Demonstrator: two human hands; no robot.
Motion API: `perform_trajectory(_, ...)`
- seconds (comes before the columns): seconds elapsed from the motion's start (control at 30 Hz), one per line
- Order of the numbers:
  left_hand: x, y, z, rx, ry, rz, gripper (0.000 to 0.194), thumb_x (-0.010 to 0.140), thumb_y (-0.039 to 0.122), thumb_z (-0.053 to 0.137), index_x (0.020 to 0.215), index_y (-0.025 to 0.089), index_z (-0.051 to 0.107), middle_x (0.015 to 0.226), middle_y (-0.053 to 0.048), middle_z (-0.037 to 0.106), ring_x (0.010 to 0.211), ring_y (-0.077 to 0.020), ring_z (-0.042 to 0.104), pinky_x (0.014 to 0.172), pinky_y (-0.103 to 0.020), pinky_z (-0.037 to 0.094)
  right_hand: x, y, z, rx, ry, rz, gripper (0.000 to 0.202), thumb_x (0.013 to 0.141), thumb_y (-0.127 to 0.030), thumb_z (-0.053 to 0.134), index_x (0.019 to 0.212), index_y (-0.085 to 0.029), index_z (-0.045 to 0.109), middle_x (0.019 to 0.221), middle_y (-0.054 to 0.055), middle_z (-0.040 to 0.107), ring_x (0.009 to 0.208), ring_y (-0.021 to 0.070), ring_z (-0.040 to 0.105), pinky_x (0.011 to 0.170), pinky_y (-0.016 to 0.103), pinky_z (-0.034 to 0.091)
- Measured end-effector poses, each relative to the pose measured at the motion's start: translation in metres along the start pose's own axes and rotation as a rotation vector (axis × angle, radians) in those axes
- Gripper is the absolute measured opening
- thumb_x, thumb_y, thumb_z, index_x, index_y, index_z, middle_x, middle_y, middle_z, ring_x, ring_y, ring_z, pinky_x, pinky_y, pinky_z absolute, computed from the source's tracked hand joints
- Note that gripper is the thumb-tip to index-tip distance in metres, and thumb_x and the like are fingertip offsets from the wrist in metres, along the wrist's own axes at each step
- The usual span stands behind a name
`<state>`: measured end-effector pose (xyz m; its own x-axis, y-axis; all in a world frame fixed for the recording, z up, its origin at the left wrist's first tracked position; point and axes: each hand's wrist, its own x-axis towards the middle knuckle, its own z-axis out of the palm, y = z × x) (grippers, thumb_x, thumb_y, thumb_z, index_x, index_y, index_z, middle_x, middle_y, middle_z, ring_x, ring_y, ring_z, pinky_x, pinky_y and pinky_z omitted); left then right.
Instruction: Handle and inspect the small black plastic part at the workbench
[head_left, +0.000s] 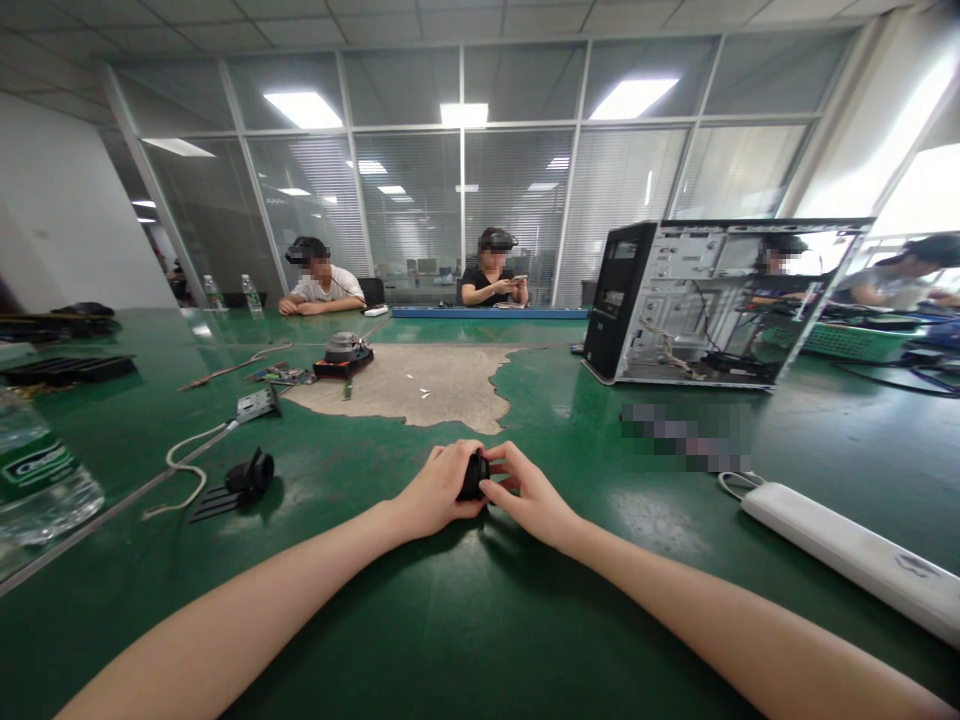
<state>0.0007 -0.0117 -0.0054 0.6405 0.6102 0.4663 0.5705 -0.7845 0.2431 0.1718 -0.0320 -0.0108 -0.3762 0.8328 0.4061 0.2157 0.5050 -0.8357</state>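
Observation:
A small black part (472, 478) is between my two hands, just above or on the green table (450, 620). Its kind cannot be made out, since fingers cover much of it. My left hand (441, 485) is closed around its left side. From the right, my right hand (529, 490) pinches its edge with thumb and fingertips. To the left lies a black plastic piece (251, 478) with a round end and flat prongs. Beside it a small metal bracket (256, 402) trails a pale cable (184, 465).
An open computer case (626, 300) stands at the right, behind a white power strip (840, 545). A bottle (41, 470) is at the left edge. Beyond a bare patch (427, 385) sit a heatsink with fan (345, 350) and two people (326, 290). A green basket (862, 342) is far right.

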Motion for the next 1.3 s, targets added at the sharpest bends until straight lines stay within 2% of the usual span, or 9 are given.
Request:
perform_trajectory(0.1, 0.0, 0.0, 0.0, -0.001, 0.002, 0.0, 0.055, 0.067, 0.024, 0.061, 0.113, 0.018, 0.031, 0.109, -0.009, 0.048, 0.099, -0.0242, 0.047, 0.085, -0.039, 0.035, 0.0, -0.001, 0.0, -0.051, 0.045, -0.047, 0.016, 0.078, -0.022, 0.051, 0.094, -0.021, 0.048, 0.099, 0.004, 0.049, 0.095, 0.0161, 0.051, 0.071, 0.028, 0.049)
perform_trajectory(0.27, 0.0, 0.0, 0.001, -0.001, 0.017, 0.0, 0.053, 0.07, 0.028, 0.059, 0.114, 0.019, 0.031, 0.108, -0.009, 0.048, 0.098, -0.0239, 0.048, 0.085, -0.04, 0.035, 0.003, 0.007, 0.001, 0.047, 0.027, 0.034, 0.02, 0.078, -0.026, 0.052, 0.095, -0.021, 0.045, 0.097, 0.004, 0.051, 0.095, 0.017, 0.053, 0.067, 0.028, 0.05)
perform_trajectory(0.43, 0.0, 0.001, -0.001, -0.008, 0.014, 0.001, 0.054, 0.069, 0.027, 0.06, 0.114, 0.019, 0.031, 0.108, -0.009, 0.049, 0.098, -0.0244, 0.048, 0.085, -0.04, 0.035, 0.002, 0.006, 0.0, 0.085, -0.026, 0.101, 0.024, 0.078, -0.027, 0.051, 0.101, -0.021, 0.044, 0.094, 0.003, 0.054, 0.084, 0.0146, 0.056, 0.07, 0.031, 0.05)
perform_trajectory(0.63, 0.0, 0.001, -0.001, -0.008, 0.016, 0.0, 0.056, 0.067, 0.023, 0.061, 0.114, 0.019, 0.032, 0.108, -0.008, 0.048, 0.098, -0.0239, 0.047, 0.084, -0.039, 0.036, 0.001, 0.0, 0.0, 0.015, 0.028, 0.014, 0.019, 0.077, -0.025, 0.053, 0.093, -0.021, 0.046, 0.095, 0.003, 0.052, 0.093, 0.0171, 0.053, 0.068, 0.028, 0.049)
perform_trajectory(0.77, 0.0, 0.001, 0.0, -0.01, 0.021, -0.008, 0.052, 0.069, 0.027, 0.06, 0.112, 0.018, 0.033, 0.107, -0.008, 0.049, 0.097, -0.0233, 0.048, 0.084, -0.039, 0.036, 0.002, 0.004, 0.0, 0.09, -0.004, 0.055, 0.016, 0.078, -0.027, 0.052, 0.091, -0.021, 0.044, 0.09, 0.001, 0.051, 0.082, 0.0138, 0.056, 0.067, 0.028, 0.05)
perform_trajectory(0.9, 0.0, 0.0, 0.0, -0.003, 0.01, -0.008, 0.054, 0.069, 0.026, 0.06, 0.113, 0.018, 0.031, 0.108, -0.009, 0.049, 0.097, -0.0236, 0.048, 0.084, -0.039, 0.036, 0.004, 0.005, 0.0, 0.119, -0.004, 0.098, 0.024, 0.077, -0.028, 0.053, 0.097, -0.021, 0.042, 0.094, 0.002, 0.05, 0.074, 0.0114, 0.056, 0.068, 0.029, 0.05)
perform_trajectory(1.0, 0.0, 0.0, -0.001, -0.003, 0.011, -0.005, 0.055, 0.068, 0.025, 0.06, 0.114, 0.018, 0.031, 0.108, -0.009, 0.049, 0.098, -0.0243, 0.048, 0.084, -0.04, 0.035, 0.002, 0.002, 0.0, 0.081, -0.006, 0.103, 0.026, 0.077, -0.027, 0.053, 0.101, -0.02, 0.043, 0.094, 0.003, 0.051, 0.079, 0.013, 0.055, 0.069, 0.03, 0.05)
perform_trajectory(1.2, -0.001, 0.002, -0.002, -0.016, -0.004, 0.001, 0.056, 0.066, 0.022, 0.061, 0.114, 0.019, 0.032, 0.109, -0.009, 0.048, 0.098, -0.0243, 0.048, 0.084, -0.04, 0.036, -0.001, -0.003, 0.0, -0.03, 0.028, -0.021, 0.019, 0.077, -0.023, 0.052, 0.095, -0.021, 0.047, 0.097, 0.003, 0.05, 0.091, 0.0157, 0.053, 0.07, 0.028, 0.049)
perform_trajectory(1.3, 0.0, 0.002, -0.002, -0.026, 0.012, 0.0, 0.054, 0.068, 0.025, 0.06, 0.114, 0.019, 0.033, 0.108, -0.009, 0.049, 0.098, -0.0243, 0.048, 0.084, -0.04, 0.036, 0.001, 0.002, 0.001, 0.009, 0.033, 0.005, 0.016, 0.078, -0.026, 0.051, 0.093, -0.021, 0.046, 0.094, 0.003, 0.051, 0.091, 0.0159, 0.054, 0.066, 0.027, 0.05)
